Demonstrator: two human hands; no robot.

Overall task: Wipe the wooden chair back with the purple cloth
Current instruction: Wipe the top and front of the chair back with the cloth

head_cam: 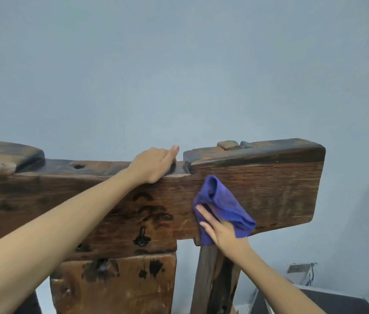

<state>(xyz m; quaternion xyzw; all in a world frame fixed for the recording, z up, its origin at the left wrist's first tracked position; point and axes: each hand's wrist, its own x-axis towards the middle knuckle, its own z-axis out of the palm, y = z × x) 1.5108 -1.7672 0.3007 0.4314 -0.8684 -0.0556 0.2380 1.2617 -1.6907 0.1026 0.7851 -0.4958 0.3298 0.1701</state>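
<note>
The wooden chair back [269, 191] is a thick, dark, weathered plank that runs across the view, with a raised block along its top right. My left hand [154, 165] grips the plank's top edge near the middle, fingers curled over it. My right hand [219, 230] presses the purple cloth [222, 205] flat against the plank's front face, low on the right half. The cloth is crumpled and bunches up above my fingers.
A pale blue wall fills the background close behind the chair. A wide wooden slat [115, 284] and a narrower dark post [215, 279] descend below the plank. A dark box-like object [337, 302] sits at the lower right.
</note>
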